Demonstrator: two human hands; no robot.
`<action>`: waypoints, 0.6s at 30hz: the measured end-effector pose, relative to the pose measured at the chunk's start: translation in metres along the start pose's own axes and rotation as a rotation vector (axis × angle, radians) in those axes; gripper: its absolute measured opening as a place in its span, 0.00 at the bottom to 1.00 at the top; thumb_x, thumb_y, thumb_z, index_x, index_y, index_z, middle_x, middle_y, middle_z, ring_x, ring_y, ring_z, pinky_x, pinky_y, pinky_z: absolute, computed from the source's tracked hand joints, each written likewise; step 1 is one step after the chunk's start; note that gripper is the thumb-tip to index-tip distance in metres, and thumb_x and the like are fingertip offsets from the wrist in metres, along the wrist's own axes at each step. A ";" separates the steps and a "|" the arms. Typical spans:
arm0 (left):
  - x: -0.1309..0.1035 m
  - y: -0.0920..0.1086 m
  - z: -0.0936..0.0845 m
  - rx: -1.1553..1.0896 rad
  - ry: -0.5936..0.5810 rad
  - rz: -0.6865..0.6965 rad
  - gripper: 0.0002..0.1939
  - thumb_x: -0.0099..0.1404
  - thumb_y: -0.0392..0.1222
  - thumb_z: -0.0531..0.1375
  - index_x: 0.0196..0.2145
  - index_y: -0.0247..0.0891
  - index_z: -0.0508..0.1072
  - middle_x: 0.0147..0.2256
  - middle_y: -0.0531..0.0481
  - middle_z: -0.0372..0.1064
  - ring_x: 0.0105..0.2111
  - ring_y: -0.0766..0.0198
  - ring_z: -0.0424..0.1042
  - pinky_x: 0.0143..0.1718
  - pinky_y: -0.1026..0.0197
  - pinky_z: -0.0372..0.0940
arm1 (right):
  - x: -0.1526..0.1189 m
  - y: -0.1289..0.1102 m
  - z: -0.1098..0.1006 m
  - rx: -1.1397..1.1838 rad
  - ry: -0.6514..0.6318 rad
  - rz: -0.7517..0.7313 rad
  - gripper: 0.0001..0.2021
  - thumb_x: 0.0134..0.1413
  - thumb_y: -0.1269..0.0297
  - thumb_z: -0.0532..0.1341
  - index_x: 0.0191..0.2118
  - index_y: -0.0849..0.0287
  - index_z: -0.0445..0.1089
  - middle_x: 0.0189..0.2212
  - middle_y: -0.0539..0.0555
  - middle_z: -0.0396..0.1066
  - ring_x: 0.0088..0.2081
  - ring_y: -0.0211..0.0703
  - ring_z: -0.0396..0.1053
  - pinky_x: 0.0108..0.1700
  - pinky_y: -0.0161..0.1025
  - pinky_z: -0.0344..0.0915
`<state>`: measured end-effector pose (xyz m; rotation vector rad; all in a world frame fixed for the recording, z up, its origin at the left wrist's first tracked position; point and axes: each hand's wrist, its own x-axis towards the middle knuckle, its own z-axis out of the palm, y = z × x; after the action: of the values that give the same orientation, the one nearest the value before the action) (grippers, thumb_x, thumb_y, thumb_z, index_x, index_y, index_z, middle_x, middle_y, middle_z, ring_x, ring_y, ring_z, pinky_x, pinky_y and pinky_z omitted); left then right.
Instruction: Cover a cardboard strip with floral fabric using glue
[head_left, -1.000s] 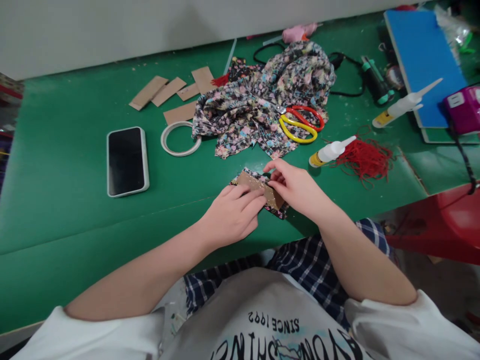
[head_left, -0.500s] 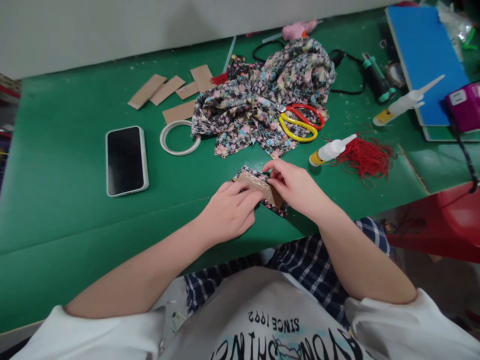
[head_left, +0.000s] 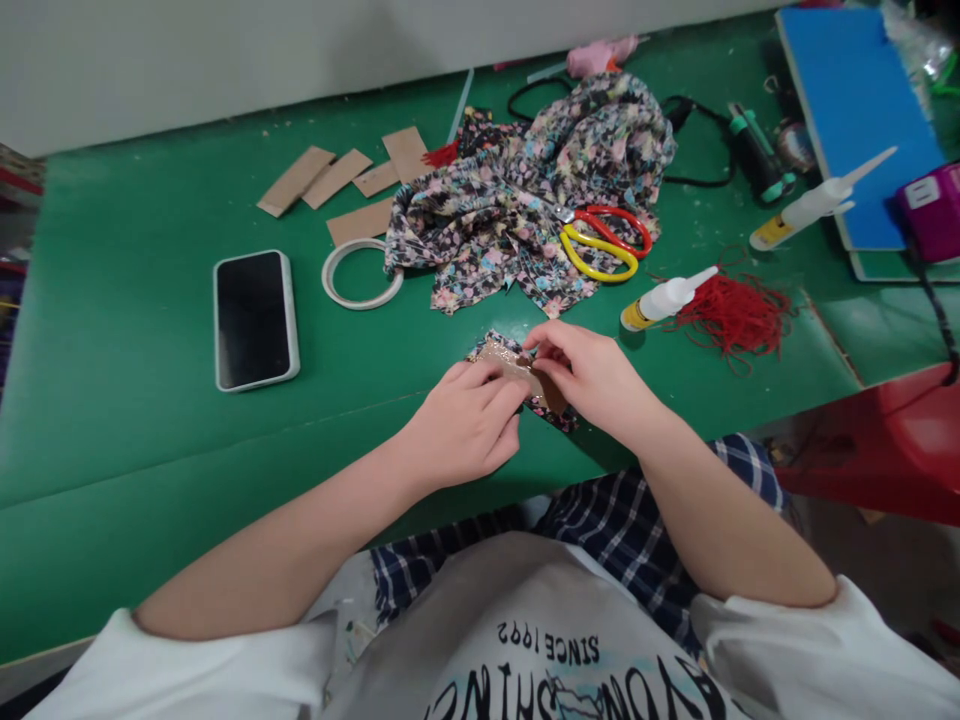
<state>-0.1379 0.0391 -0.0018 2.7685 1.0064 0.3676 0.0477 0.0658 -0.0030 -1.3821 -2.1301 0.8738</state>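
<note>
A small cardboard strip [head_left: 556,397] lies on a piece of black floral fabric [head_left: 567,419], close to the table's front edge. Something glossy coats the upper face of the cardboard. My left hand [head_left: 471,422] presses its fingers on the strip and holds it down. At the far long edge, my right hand [head_left: 592,372] pinches the fabric with thumb and forefinger beside the cardboard. Both hands cover part of the piece, and the right fingertips are partly hidden.
Beyond my hands lie bunched floral cloth [head_left: 480,235] with scissors [head_left: 604,250], a tape roll [head_left: 328,285] and cardboard pieces [head_left: 296,182]. Glue bottles [head_left: 652,306] and red strings [head_left: 739,320] are at right, a phone [head_left: 255,320] at left. Behind sits a pink glue gun [head_left: 600,57].
Both hands stay at the cardboard and fabric. My right fingers shift very slightly along the far edge; the whole view moves a little.
</note>
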 end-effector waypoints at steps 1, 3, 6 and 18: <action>0.000 0.000 0.000 0.003 -0.005 -0.001 0.12 0.62 0.36 0.49 0.42 0.34 0.66 0.40 0.46 0.69 0.43 0.56 0.63 0.40 0.54 0.58 | 0.000 0.000 0.000 0.010 0.001 0.005 0.12 0.49 0.76 0.53 0.39 0.56 0.64 0.29 0.49 0.66 0.33 0.38 0.64 0.37 0.34 0.59; 0.000 0.001 -0.001 0.006 -0.013 -0.004 0.12 0.62 0.37 0.49 0.42 0.34 0.66 0.39 0.46 0.69 0.43 0.56 0.62 0.40 0.54 0.58 | 0.000 0.000 0.001 0.031 -0.001 0.018 0.12 0.49 0.76 0.53 0.39 0.56 0.64 0.29 0.49 0.67 0.33 0.38 0.65 0.37 0.34 0.59; 0.000 0.001 -0.001 0.005 -0.021 -0.011 0.12 0.62 0.37 0.49 0.42 0.35 0.65 0.40 0.46 0.69 0.43 0.56 0.62 0.41 0.54 0.57 | -0.001 0.000 0.001 0.048 -0.012 0.027 0.12 0.49 0.77 0.53 0.38 0.56 0.64 0.28 0.48 0.67 0.32 0.37 0.65 0.37 0.33 0.59; 0.001 0.002 -0.003 -0.001 -0.046 -0.019 0.11 0.62 0.38 0.49 0.41 0.34 0.66 0.41 0.47 0.70 0.45 0.55 0.61 0.44 0.52 0.56 | -0.002 -0.006 0.004 0.001 -0.043 0.040 0.12 0.49 0.76 0.52 0.39 0.54 0.61 0.28 0.47 0.67 0.30 0.36 0.64 0.34 0.32 0.57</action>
<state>-0.1371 0.0381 0.0022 2.7508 1.0207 0.3006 0.0423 0.0607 -0.0015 -1.4225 -2.1398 0.9279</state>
